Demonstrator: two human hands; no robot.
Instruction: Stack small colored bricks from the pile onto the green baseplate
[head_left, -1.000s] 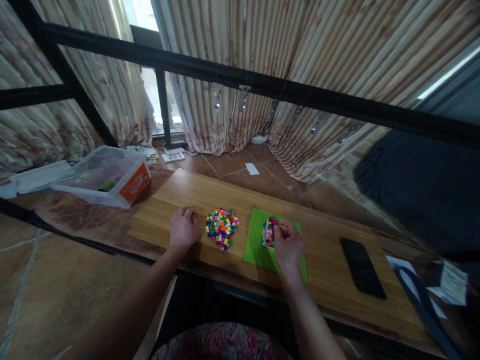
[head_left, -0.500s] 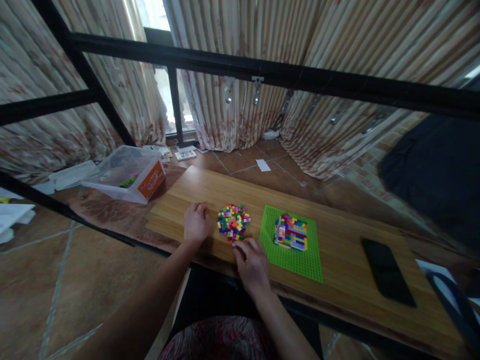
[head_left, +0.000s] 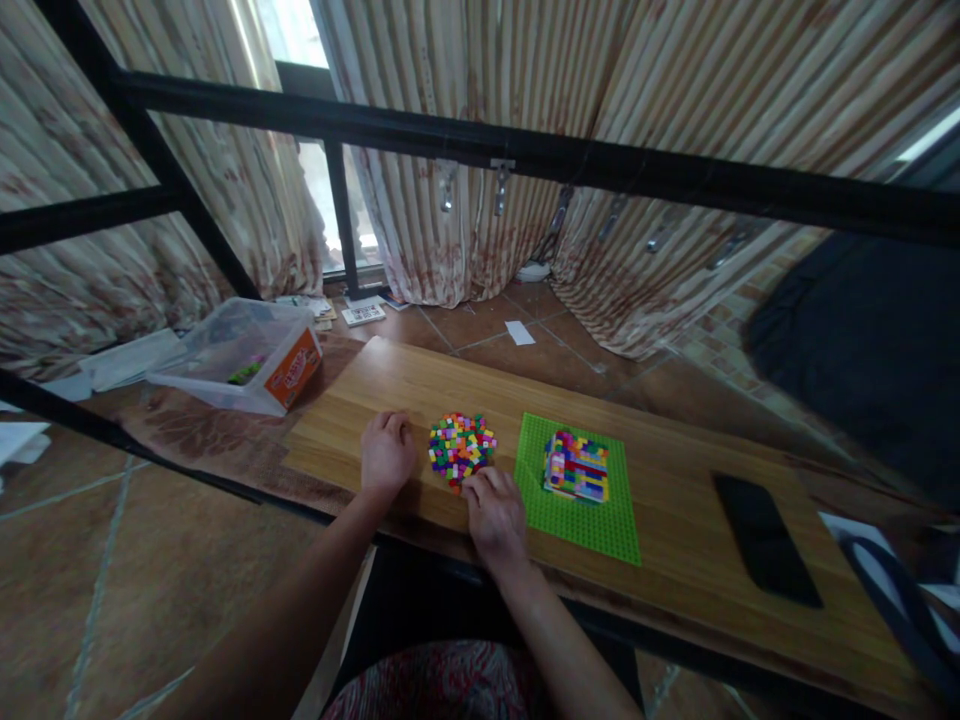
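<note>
A round pile of small multicoloured building bricks [head_left: 460,446] lies on the wooden table [head_left: 420,380]. My left hand [head_left: 387,452] rests on the wood just left of it, fingers curled in, with nothing visible in them. At the pile's near right edge is my right hand [head_left: 496,508], its thumb and fingertips drawn together against the bricks. Whatever those fingertips may hold is hidden. To the right, a green studded baseplate [head_left: 577,535] carries a low, roughly square structure of coloured bricks [head_left: 577,466].
A black phone [head_left: 766,540] lies on the table's right part. Left of the table stands a clear plastic box [head_left: 225,355] with an orange label and a few green pieces inside. A dark metal bar [head_left: 420,138] crosses in front of the curtains [head_left: 495,230].
My right hand has shifted slightly up and its fingers reach closer into the pile's lower edge. My left hand stays beside the pile. The whole view has moved a little.
</note>
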